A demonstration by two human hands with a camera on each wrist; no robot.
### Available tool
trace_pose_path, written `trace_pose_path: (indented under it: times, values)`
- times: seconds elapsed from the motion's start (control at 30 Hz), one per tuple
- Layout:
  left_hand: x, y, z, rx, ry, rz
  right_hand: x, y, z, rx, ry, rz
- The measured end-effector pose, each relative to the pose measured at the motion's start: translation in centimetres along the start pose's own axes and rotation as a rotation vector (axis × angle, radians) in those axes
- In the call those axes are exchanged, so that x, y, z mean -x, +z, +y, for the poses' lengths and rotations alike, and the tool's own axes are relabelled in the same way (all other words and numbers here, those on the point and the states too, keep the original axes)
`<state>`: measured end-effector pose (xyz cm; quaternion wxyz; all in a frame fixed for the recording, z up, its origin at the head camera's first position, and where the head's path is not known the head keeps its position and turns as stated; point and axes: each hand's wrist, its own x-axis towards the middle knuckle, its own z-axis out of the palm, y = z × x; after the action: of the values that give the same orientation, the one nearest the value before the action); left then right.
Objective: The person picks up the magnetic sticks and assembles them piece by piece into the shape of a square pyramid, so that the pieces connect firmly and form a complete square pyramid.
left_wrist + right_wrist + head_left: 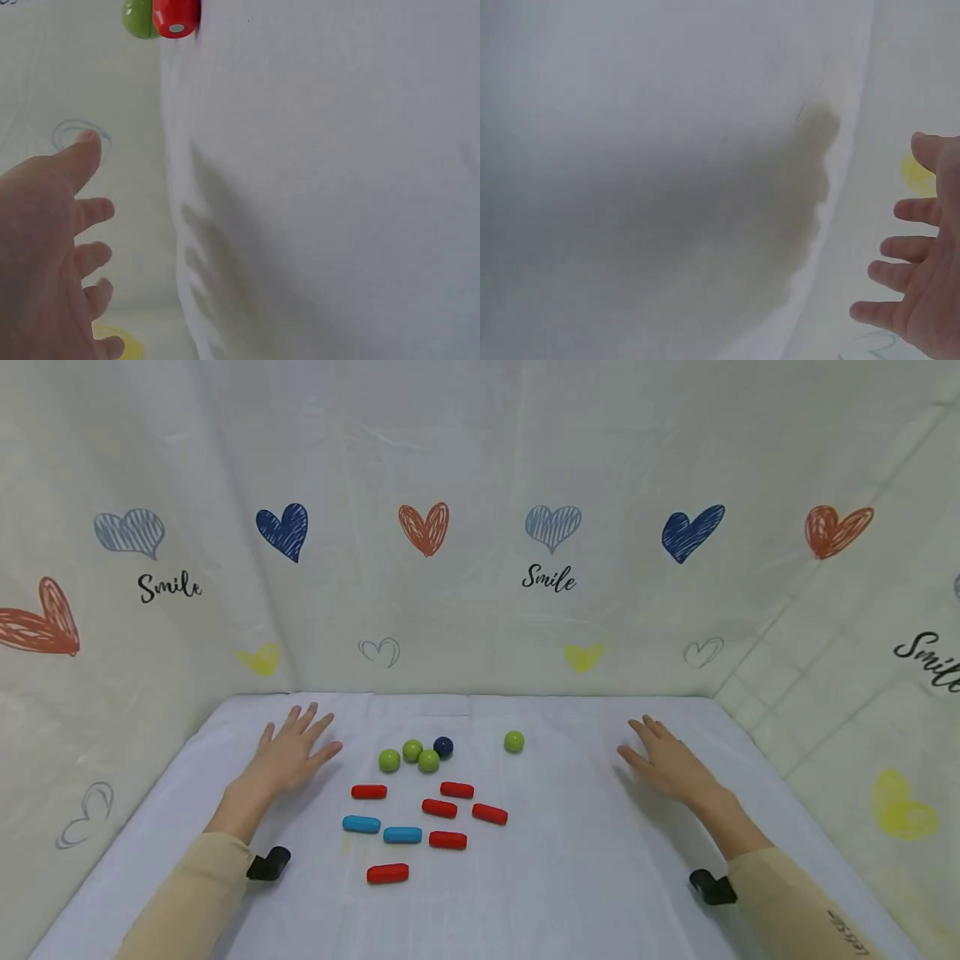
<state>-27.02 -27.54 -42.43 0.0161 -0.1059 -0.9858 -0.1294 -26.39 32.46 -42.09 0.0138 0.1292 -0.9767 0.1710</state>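
My left hand hovers over the left side of the white table with its fingers spread and holds nothing. Over the right side, my right hand is also empty, fingers extended. Between them, nearer the left hand, lie several glossy green balls, one dark blue ball, several short red rods and two light blue rods. One green ball sits apart to the right. In the left wrist view, a red rod's end overlaps a green ball at the top edge.
A white cloth covers the table. Behind it and at both sides hangs a pale curtain printed with hearts and "Smile". Dark wrist devices show at both sleeve cuffs.
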Motion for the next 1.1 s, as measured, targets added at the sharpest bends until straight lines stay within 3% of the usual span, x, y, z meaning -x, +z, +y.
trace_pose_path:
  times: [0.27,0.67,0.97,1.1]
  values:
    - [0.0,0.1,1.5,0.046,0.038,0.043,-0.7,0.2,-1.5,-0.017,-0.065,0.039]
    - [0.0,0.8,2.9,0.046,0.102,0.076,-1.4,0.9,-3.7,-0.041,-0.108,0.041]
    - [-0.3,1.3,4.6,0.115,0.142,0.092,-2.4,1.9,-5.2,-0.181,-0.169,0.073]
    - [-0.3,1.3,5.6,0.127,0.16,0.105,-2.9,2.2,-6.2,-0.279,-0.16,0.078]
